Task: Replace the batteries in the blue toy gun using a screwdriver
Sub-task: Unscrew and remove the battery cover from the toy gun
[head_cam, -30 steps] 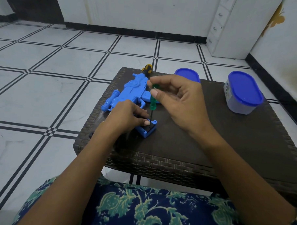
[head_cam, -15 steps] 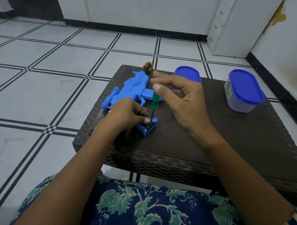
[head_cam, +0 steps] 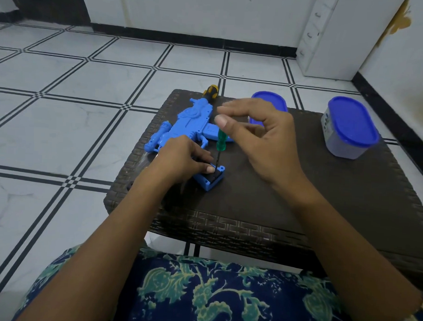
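The blue toy gun (head_cam: pixel 190 121) lies on its side on the left part of the dark woven table (head_cam: pixel 300 212). Its grip end (head_cam: pixel 211 178), with a dark opening, points toward me. My left hand (head_cam: pixel 181 162) presses down on that grip, fingertips beside the opening. My right hand (head_cam: pixel 257 140) pinches the top of a green-handled screwdriver (head_cam: pixel 221 141), which stands nearly upright with its thin shaft tip in the grip end.
A second screwdriver with a yellow-black handle (head_cam: pixel 211 91) lies behind the gun at the table's far edge. A blue lid (head_cam: pixel 268 101) rests at the back middle, and a lidded blue-topped container (head_cam: pixel 350 128) stands at the back right. White tiled floor surrounds the table.
My right hand's fingers have shifted around the screwdriver's top while the tool stays upright in the grip end. My left hand has kept holding the grip.
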`<state>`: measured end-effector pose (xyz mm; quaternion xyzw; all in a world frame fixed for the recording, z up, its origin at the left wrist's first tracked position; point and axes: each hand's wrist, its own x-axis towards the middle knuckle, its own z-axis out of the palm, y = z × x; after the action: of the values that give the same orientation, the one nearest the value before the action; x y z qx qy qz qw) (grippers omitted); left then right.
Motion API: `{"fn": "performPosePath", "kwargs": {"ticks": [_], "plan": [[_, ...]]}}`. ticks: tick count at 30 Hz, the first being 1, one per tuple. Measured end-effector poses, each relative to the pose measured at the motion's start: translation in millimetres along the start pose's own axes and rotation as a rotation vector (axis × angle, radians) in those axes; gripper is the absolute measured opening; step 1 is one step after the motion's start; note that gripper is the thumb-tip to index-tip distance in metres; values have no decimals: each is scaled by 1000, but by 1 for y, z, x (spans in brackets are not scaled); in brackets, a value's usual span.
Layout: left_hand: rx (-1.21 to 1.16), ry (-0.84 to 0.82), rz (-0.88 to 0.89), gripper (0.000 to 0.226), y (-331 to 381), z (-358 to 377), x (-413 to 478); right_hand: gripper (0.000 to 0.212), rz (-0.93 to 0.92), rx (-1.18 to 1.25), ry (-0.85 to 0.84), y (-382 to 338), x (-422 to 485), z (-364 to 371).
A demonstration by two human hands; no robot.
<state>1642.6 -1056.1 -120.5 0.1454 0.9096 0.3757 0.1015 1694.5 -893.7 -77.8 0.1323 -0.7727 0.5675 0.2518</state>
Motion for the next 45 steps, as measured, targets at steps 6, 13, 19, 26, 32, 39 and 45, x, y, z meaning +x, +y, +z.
{"fn": "performPosePath", "kwargs": {"ticks": [6,13,19,26,32,39,45], "plan": [[10,-6,14,20,1,0,-1,15,-24,-20,3,-1,2,0],[2,-6,-5,19,2,0,-1,16,9,13,-37,0,-1,0],[6,-3,2,22,5,-2,-3,22,-33,-49,-2,2,-1,2],[14,-19,-11,27,5,-2,-3,20,-59,-48,73,0,2,-4],[21,-19,-8,26,4,-2,-2,20,-70,-62,71,0,2,-4],[33,-4,2,25,3,-1,-2,19,-48,-68,48,3,0,-1],[35,-7,-9,25,4,-2,-2,19,-67,-88,10,4,0,-2]]}}
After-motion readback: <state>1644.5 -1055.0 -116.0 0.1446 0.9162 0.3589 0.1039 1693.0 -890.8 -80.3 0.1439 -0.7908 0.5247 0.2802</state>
